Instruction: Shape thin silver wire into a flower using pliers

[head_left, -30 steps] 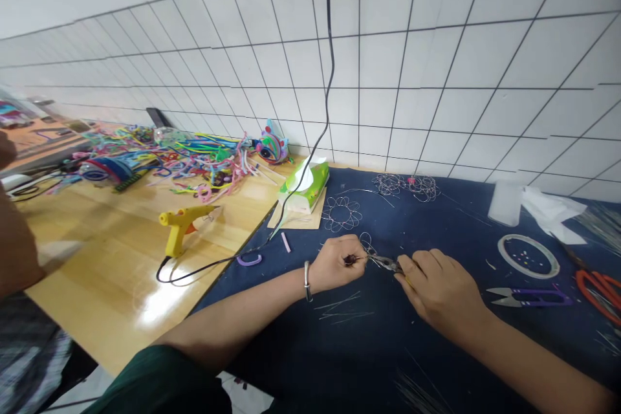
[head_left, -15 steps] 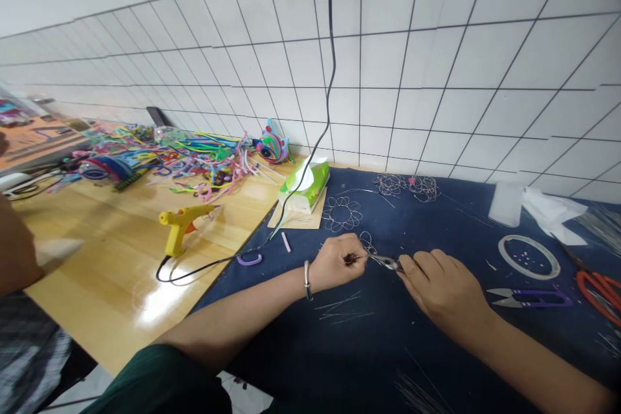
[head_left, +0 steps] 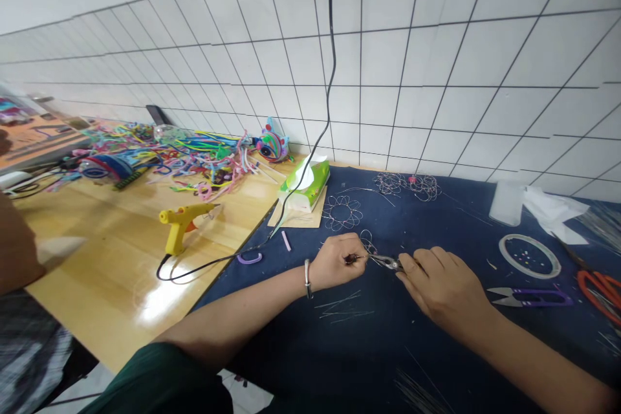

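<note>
Over the dark blue cloth (head_left: pixel 383 349), my left hand (head_left: pixel 339 260) is closed in a pinch on a looped wire piece (head_left: pixel 367 240), whose thin loops stick out past the fingers. My right hand (head_left: pixel 441 281) is wrapped round the handles of a pair of pliers (head_left: pixel 388 262). The jaws meet the wire right beside my left fingertips; their exact grip is too small to make out. Behind my left hand lies a flower-shaped wire ring (head_left: pixel 343 213). Several cut wire lengths (head_left: pixel 342 307) lie in front of it.
A yellow glue gun (head_left: pixel 182 226) rests on the wooden table at left, near a heap of pipe cleaners (head_left: pixel 208 162). A tissue pack (head_left: pixel 305 184) stands behind my hands. Purple snips (head_left: pixel 531 297), orange-handled scissors (head_left: pixel 599 294) and a round bead dish (head_left: pixel 504 246) lie at right. A person sits at left.
</note>
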